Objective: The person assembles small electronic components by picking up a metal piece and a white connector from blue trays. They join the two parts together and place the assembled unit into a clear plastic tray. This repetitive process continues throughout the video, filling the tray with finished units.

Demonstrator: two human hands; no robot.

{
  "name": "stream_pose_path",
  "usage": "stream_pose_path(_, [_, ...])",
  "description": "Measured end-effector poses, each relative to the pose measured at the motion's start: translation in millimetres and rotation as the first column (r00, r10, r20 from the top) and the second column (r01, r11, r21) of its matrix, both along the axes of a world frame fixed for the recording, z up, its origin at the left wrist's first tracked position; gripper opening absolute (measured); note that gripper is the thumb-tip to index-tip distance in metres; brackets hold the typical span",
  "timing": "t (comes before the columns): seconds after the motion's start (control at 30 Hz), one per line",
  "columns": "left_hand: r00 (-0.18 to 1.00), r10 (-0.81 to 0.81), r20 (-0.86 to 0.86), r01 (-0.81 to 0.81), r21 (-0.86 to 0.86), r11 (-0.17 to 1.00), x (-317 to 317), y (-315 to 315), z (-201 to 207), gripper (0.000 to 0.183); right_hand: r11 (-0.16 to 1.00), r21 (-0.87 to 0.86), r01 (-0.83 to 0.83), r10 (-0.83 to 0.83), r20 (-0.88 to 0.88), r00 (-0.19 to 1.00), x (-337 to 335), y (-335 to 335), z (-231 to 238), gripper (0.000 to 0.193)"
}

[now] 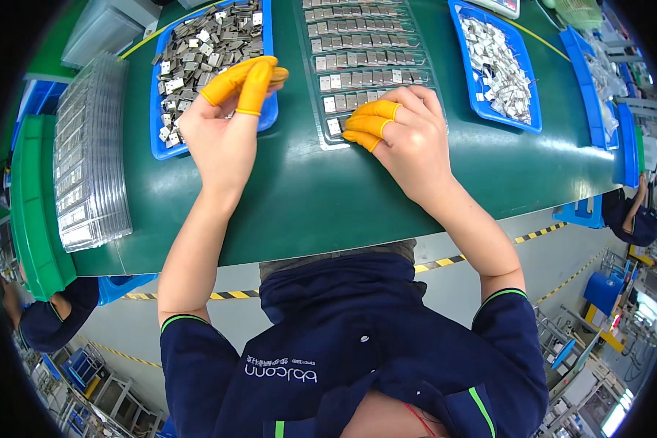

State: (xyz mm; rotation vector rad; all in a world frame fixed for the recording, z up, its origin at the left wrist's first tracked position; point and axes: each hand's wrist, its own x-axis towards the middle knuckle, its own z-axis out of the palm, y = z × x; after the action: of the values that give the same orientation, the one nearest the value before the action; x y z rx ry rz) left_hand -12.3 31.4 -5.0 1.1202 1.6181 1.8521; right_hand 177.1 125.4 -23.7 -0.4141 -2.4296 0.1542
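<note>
Yellow finger cots cover several fingertips of both hands. My left hand [226, 128] hovers over the near right part of a blue bin [158, 131] heaped with small metal USB plug shells [212, 47]. Its fingers are pressed together, and anything between them is hidden. My right hand [416, 139] rests at the near end of a clear blister tray [310, 102], its fingers pinched beside a USB plug [333, 126] in the nearest row. What that pinch holds cannot be made out. Behind it, rows of USB plugs [361, 60] fill the tray's pockets.
Stacked clear blister trays [91, 168] stand at the left beside a green crate [33, 212]. On the right is a blue bin [529, 117] of whitish small parts [496, 69], with another blue tray [588, 95] beyond. Other people sit at the left [55, 321] and right [639, 219] edges.
</note>
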Motion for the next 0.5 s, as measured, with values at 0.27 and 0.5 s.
stream_pose_path(0.27, [0.598, 0.067, -0.799, -0.378, -0.207, 0.902, -44, 11, 5, 0.037, 0.999, -0.033, 0.033, -0.038, -0.157, 0.987, 11, 16, 22, 0.016])
stream_pose_path(0.5, [0.402, -0.03, -0.915, -0.532, -0.26, 0.806, -73, 15, -9, 0.053, 0.783, -0.28, 0.556, -0.609, -0.16, 0.777, 81, 113, 27, 0.022])
